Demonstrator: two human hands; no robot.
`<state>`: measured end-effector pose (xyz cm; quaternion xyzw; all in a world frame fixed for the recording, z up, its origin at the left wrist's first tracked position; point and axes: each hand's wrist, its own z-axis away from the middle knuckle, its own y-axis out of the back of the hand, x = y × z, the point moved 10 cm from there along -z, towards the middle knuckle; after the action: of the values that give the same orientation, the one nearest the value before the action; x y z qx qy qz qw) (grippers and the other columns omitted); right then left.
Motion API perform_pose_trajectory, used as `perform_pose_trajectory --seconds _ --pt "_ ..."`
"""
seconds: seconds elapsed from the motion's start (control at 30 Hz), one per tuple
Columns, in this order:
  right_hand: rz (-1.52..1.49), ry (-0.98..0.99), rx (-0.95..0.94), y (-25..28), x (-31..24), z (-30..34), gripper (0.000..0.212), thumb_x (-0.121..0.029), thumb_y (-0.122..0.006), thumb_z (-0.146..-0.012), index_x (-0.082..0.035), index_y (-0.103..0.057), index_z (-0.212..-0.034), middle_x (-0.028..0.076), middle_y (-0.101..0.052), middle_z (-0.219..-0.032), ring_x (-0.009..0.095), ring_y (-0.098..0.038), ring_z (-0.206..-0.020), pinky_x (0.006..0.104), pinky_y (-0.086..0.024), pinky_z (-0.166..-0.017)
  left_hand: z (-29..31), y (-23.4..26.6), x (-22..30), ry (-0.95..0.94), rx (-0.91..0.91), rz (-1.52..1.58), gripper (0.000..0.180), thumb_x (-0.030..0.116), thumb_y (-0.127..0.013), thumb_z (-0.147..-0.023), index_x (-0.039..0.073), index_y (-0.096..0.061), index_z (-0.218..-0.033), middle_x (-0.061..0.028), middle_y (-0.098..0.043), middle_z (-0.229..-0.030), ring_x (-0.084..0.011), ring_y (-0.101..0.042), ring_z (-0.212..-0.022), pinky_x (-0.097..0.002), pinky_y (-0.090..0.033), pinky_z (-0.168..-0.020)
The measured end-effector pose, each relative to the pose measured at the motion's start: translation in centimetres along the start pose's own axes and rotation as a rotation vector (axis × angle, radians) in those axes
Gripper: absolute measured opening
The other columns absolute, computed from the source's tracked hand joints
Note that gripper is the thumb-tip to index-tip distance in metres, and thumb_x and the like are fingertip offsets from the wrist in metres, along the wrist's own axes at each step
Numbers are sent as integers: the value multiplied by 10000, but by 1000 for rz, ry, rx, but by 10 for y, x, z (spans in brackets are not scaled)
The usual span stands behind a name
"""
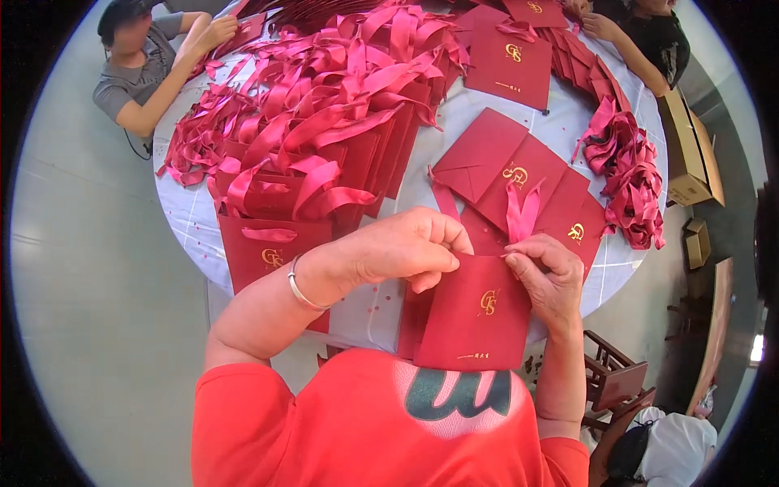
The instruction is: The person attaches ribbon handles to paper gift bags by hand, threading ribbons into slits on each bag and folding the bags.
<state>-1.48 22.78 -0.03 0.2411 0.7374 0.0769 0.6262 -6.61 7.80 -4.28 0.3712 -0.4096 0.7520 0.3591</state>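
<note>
While L hand (pixel 406 247) is curling at bag (pixel 479 325), grip unclear, R hand (pixel 552 280) is pinching rim.
Ribbons (pixel 361 123) crowding tbl (pixel 185 213); grey floor (pixel 89 243).

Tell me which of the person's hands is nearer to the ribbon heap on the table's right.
Right. The right hand is below and left of the ribbon heap in the picture; the left hand is farther left.

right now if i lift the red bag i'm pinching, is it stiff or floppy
The red bag is probably fairly stiff, since its front panel looks flat and straight-edged. It seems light: your right hand pinches only its top edge. Its thin-looking panel might crease if pushed.
</note>
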Motion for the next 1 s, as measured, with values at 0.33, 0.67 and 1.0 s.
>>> perform_pose_trajectory --seconds 0.33,0.67,1.0 --pt "226 206 92 3 -30 6 157 -15 -791 -749 2 -728 -892 120 -707 -867 231 -683 -758 314 -539 -672 8 3 3 104 88 -145 153 63 -509 -974 -39 -588 -1057 -4 -581 -721 -84 -576 -468 -207 -353 -420" --pt "96 186 69 -13 -35 7 182 16 -794 -738 -26 -736 -905 103 -691 -847 202 -673 -788 295 -526 -674 6 0 4 44 63 -54 180 62 -501 -973 -44 -593 -1085 7 -567 -646 -67 -537 -433 -205 -346 -404" --pt "-75 225 15 -15 -21 8 179 13 -798 -739 -22 -729 -900 96 -677 -836 202 -660 -789 286 -516 -684 3 -9 2 9 -94 10 188 50 -527 -940 -51 -610 -1075 35 -541 -616 -5 -407 -391 -182 -319 -390"
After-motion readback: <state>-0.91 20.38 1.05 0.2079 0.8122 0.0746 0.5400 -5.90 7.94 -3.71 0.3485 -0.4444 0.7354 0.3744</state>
